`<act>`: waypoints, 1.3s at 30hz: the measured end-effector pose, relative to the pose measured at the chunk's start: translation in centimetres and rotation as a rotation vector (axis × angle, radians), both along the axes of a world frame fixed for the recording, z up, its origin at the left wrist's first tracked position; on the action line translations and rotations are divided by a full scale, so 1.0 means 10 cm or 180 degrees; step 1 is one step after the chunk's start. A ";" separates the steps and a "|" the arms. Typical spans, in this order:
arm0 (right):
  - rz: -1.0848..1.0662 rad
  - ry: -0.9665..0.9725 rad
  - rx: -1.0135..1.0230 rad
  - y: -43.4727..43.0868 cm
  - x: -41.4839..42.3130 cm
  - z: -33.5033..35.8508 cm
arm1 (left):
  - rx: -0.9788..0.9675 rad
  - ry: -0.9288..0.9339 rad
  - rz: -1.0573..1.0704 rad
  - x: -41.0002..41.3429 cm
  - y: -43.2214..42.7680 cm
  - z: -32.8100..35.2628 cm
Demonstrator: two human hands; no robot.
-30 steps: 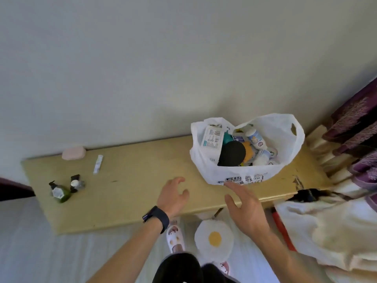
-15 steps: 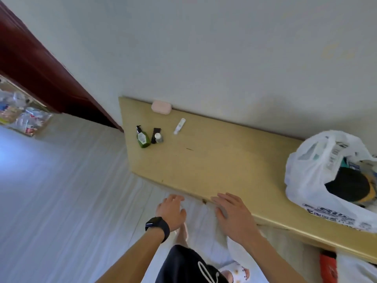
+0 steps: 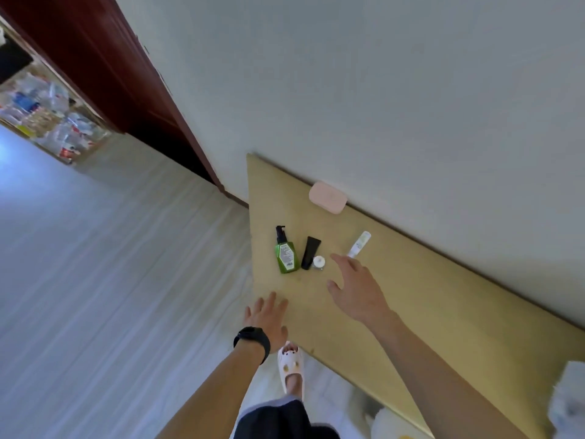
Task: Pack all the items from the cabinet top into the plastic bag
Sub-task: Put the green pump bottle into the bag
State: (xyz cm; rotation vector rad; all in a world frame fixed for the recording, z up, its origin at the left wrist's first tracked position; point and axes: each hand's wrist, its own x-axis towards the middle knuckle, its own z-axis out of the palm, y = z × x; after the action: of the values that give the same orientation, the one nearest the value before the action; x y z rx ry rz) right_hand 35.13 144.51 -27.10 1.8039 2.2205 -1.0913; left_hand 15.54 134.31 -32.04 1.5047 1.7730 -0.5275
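Note:
On the yellow cabinet top (image 3: 427, 312) near its left end stand a green pump bottle (image 3: 286, 256), a black tube (image 3: 310, 256) and a small white-capped jar (image 3: 318, 262). A white stick tube (image 3: 358, 244) lies to their right, and a pink soap case (image 3: 327, 197) rests against the wall. My right hand (image 3: 356, 288) hovers open just right of the jar, fingers spread, holding nothing. My left hand (image 3: 267, 318) is open over the cabinet's front edge, a black watch on its wrist. The white plastic bag (image 3: 568, 403) shows only as a blurred edge at the far right.
A dark red door frame (image 3: 104, 68) stands at the left, with a cluttered shelf (image 3: 44, 112) beyond it. Pale floor (image 3: 110, 280) lies left of the cabinet. My foot in a white slipper (image 3: 289, 364) is by the cabinet's front edge.
The view has swung left, away from the bag, toward the cabinet's left end. Both hands have moved toward the small items; my right hand now reaches close to the jar.

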 end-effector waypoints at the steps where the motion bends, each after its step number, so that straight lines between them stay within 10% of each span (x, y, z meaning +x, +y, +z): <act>1: 0.0098 -0.0052 -0.0008 0.13 -0.11 -0.06 | -0.0059 -0.0022 -0.0056 -0.04 0.01 -0.03; 7: 0.0623 -0.0799 -0.0280 0.41 -0.47 -0.45 | 0.0063 -0.0193 0.0033 -0.08 0.05 -0.06; 14: 0.0236 -0.0976 -0.0389 -0.18 -0.14 -0.70 | 0.0604 -0.0681 0.1904 -0.21 0.76 0.00; 25: -0.2939 0.0706 -0.1380 -1.11 0.47 -0.24 | 0.0332 -0.0607 0.2660 -0.11 1.37 -0.19; 32: -0.4047 0.1791 -0.1111 -1.34 0.59 0.23 | 0.0439 -0.1850 0.3972 -0.09 0.87 0.01; 39: -0.4435 0.2598 -0.0712 -1.43 1.01 0.76 | -0.0093 -0.2962 0.3122 0.85 0.60 0.67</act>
State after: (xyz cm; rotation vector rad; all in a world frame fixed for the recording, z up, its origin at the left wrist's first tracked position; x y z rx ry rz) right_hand 45.20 130.17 -19.51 3.1157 0.4744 -2.4034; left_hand 24.09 140.35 -25.36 0.5088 1.4398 0.5611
